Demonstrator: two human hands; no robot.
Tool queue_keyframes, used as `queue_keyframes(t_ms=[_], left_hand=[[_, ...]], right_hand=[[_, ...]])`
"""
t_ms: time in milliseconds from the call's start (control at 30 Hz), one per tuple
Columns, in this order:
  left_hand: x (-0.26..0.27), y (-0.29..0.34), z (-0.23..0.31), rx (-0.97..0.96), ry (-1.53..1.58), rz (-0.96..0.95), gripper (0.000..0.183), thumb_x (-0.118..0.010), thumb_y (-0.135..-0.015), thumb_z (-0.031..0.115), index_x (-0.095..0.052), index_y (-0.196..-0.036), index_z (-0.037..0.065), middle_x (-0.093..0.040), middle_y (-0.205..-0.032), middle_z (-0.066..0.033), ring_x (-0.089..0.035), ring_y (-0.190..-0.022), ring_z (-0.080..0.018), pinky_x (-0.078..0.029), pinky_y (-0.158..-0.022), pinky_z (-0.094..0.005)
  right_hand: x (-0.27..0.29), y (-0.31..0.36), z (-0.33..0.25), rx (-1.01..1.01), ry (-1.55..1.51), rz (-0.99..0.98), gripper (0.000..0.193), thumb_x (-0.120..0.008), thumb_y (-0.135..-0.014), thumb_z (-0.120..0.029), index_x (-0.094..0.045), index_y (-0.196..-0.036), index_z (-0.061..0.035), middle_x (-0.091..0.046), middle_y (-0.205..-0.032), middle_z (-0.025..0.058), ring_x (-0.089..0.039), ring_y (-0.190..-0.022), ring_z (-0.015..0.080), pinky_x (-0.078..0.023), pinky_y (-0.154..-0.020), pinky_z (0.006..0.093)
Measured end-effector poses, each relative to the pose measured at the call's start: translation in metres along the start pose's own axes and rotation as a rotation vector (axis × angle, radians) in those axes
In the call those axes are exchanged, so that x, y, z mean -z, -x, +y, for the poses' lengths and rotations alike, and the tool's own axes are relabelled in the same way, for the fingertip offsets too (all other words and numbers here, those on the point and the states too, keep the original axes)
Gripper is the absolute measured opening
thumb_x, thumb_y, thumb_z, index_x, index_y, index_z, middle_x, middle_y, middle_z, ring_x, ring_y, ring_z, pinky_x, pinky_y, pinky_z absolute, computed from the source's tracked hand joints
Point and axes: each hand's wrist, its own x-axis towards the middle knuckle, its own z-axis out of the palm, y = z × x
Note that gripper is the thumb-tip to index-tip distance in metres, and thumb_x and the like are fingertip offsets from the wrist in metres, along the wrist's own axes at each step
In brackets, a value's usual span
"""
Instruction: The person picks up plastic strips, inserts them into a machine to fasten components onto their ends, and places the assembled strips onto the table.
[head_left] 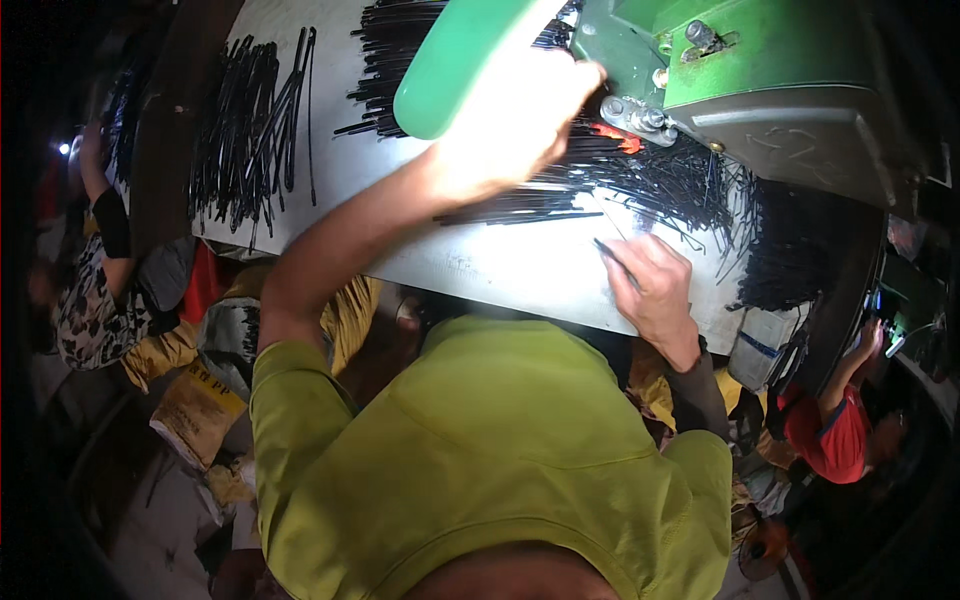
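My left hand reaches across the table to the green machine. Bright light washes it out; its fingers look curled, and what they hold, if anything, is hidden. Beside them are the machine's metal fittings and a small orange-red piece. Nearer the front edge, my right hand is closed in a pinch on a thin black rod, just above the white tabletop. A loose heap of thin black rods lies between my hands and the machine.
More black rods lie in a bundle at the left, with another stack at the back. A green rounded panel hangs above my left hand. Sacks lie below the table. Other people sit at far left and at right in a red shirt.
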Motion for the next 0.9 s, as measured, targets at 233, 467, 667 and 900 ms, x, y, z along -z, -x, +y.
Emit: queue_keyframes(t_ms=[233,467,667,900], left_hand=[[-0.039,0.006,0.028,0.183,0.088,0.075,0.029,-0.058,-0.076,-0.002,-0.055,-0.104,-0.001,-0.058,-0.079,-0.0148,-0.058,-0.063,-0.0295,-0.048,-0.056,-0.0349],[-0.037,0.004,0.029,0.248,0.132,0.014,0.023,-0.057,-0.079,0.000,-0.056,-0.101,-0.002,-0.057,-0.078,-0.0150,-0.058,-0.063,-0.0297,-0.048,-0.056,-0.0352],[-0.035,0.002,0.035,0.175,0.078,0.080,0.028,-0.059,-0.073,-0.002,-0.056,-0.100,-0.001,-0.055,-0.074,-0.0133,-0.056,-0.062,-0.0259,-0.046,-0.053,-0.0340],[-0.038,-0.007,0.037,0.160,0.007,0.016,0.032,-0.061,-0.068,-0.003,-0.055,-0.100,-0.001,-0.050,-0.069,-0.0088,-0.051,-0.058,-0.0230,-0.043,-0.049,-0.0325]], right_hand=[[-0.014,-0.046,0.004,-0.510,-0.744,0.341,0.007,-0.059,-0.083,0.001,-0.057,-0.089,0.0010,-0.057,-0.065,0.0010,-0.049,-0.053,0.0006,-0.037,-0.044,0.0170],[-0.017,-0.061,0.011,-0.517,-0.827,0.359,0.010,-0.056,-0.084,0.002,-0.056,-0.094,0.0020,-0.062,-0.069,0.0063,-0.052,-0.048,0.0045,-0.042,-0.042,0.0184],[-0.016,-0.060,0.013,-0.541,-0.900,0.354,0.009,-0.056,-0.086,0.000,-0.056,-0.094,0.0016,-0.061,-0.070,0.0065,-0.052,-0.048,0.0045,-0.042,-0.042,0.0182],[-0.009,-0.062,0.017,-0.538,-0.958,0.393,0.008,-0.056,-0.086,-0.002,-0.056,-0.093,0.0007,-0.060,-0.070,0.0060,-0.051,-0.048,0.0042,-0.041,-0.043,0.0169]])
